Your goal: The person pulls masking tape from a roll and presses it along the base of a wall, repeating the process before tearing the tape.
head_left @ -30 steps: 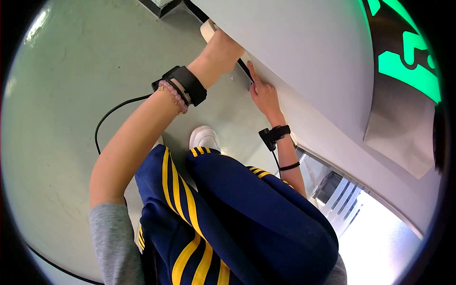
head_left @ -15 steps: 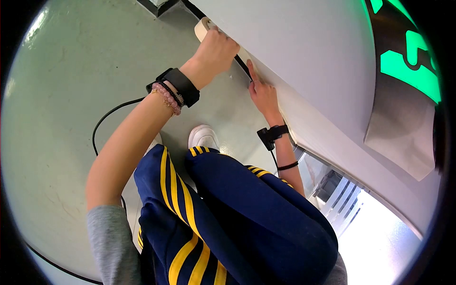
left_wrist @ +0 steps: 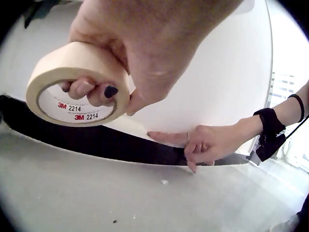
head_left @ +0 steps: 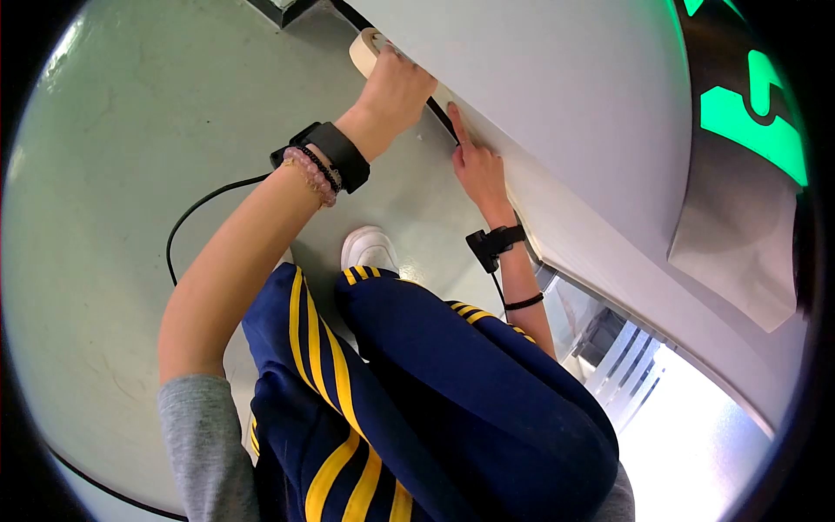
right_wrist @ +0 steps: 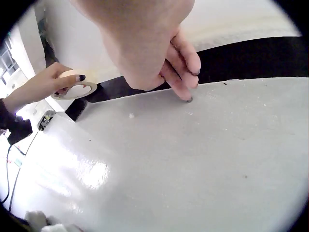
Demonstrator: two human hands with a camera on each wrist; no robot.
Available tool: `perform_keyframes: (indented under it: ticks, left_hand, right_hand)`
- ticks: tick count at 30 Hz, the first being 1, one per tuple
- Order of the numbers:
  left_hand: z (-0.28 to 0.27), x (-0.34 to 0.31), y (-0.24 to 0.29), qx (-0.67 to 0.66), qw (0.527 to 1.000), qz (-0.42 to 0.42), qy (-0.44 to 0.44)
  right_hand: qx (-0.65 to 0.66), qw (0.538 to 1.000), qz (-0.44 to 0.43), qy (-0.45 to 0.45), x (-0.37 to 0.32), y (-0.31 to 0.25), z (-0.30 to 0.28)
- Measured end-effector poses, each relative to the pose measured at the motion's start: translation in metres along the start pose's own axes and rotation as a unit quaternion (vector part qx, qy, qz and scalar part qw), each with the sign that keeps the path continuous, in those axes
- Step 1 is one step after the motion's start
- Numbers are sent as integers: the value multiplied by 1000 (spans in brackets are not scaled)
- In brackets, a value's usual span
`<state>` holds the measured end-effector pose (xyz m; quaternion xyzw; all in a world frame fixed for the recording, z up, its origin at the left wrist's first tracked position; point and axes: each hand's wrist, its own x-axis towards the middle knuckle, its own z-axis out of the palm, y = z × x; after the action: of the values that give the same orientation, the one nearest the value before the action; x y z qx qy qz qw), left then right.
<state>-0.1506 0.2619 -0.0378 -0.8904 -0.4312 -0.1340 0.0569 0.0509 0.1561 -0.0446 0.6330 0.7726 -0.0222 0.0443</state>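
Observation:
In the head view my left hand grips a roll of masking tape at the lower edge of a curved white panel. The left wrist view shows its fingers hooked through the roll's core, printed "3M 2214", with the thumb at the outside. A pale strip of tape runs along the panel's bottom, just above a black base band. My right hand presses the strip with its straight index fingertip, the other fingers bent loosely near the band and floor.
Grey-green floor spreads below and left. A dark-edged corner piece stands beyond the roll. Black cables trail from the wrist cameras. My knees and a white shoe are close. Green lit shapes show at upper right.
My left hand and the tape roll have shifted a little left along the panel, out from behind its edge, so more of both shows. The right hand stays almost in place.

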Motion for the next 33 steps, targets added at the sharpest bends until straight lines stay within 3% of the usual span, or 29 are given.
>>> perform_keyframes:
  ticks: [3, 5, 9, 11, 16, 18, 19, 21, 25, 27, 30, 33]
  left_hand:
    - [-12, -3, -3, 9, 1000, 3, 6]
    - [-17, -8, -3, 66, 996, 0, 61]
    - [4, -6, -4, 13, 997, 0, 75]
    - [9, -5, -1, 17, 999, -22, 28]
    - [18, -3, -2, -69, 997, 1, 38]
    - [14, -4, -3, -70, 996, 9, 50]
    - [3, -4, -3, -58, 998, 0, 1]
    - [-7, -7, 3, -42, 998, -7, -48]
    - [-24, -21, 6, -15, 997, 44, -58]
    - [-31, -30, 2, -19, 997, 50, -53]
    - [-38, -38, -3, -58, 997, 47, -12]
    - [-49, -36, -4, -64, 996, 36, -57]
  right_hand:
    - [28, 999, -17, 6, 2, 1, 0]
    - [40, 999, -27, 4, 2, 1, 1]
    - [45, 998, -37, -8, 4, -5, -4]
    - [31, 999, -32, -11, 3, -4, 1]
    - [23, 999, 6, -45, 8, -9, -10]
    - [83, 992, 67, -73, 13, -15, -22]
    - [88, 991, 65, -71, 14, -16, -22]
    - [239, 960, 126, 77, 16, -14, -21]
    - [265, 947, 152, 99, 18, -13, -26]
    - [195, 965, 81, 155, 19, -10, -22]
    - [177, 971, 73, 144, 18, -10, -21]
    - [152, 971, 30, 180, 20, -8, -17]
